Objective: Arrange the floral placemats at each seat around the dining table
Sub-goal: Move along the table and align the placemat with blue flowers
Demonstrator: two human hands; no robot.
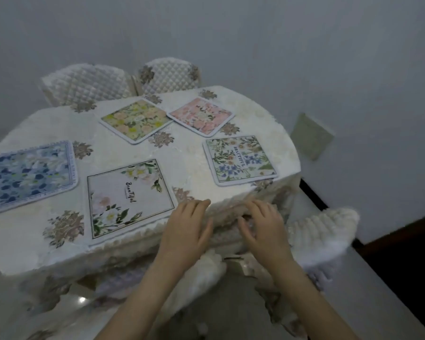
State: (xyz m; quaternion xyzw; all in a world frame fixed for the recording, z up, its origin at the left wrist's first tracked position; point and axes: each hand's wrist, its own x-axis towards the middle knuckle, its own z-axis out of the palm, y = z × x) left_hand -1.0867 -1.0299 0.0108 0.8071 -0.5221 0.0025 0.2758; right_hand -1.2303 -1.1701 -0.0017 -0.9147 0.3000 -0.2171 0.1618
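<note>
Five placemats (130, 201) lie on the table (189, 165); two chairs (123, 81) stand beyond. Left hand (184, 228) rests flat, fingers loose. Right hand (263, 224) curls blurrily at the cloth edge, grip unclear.

Both forearms are bare, with no sleeves showing. The left hand (185, 231) and right hand (264, 227) wear nothing.

The desk (201, 168) wears a cream cloth with brownish flower motifs. Five floral mats lie flat on it: a blue placemat (27, 174) at the left edge, a white placemat (129, 200) lettered "Beautiful" near the front, a yellow placemat (136, 120) and a pink placemat (201, 116) touching at the far side, and a green-bordered placemat (239, 159) at the right edge.
</note>
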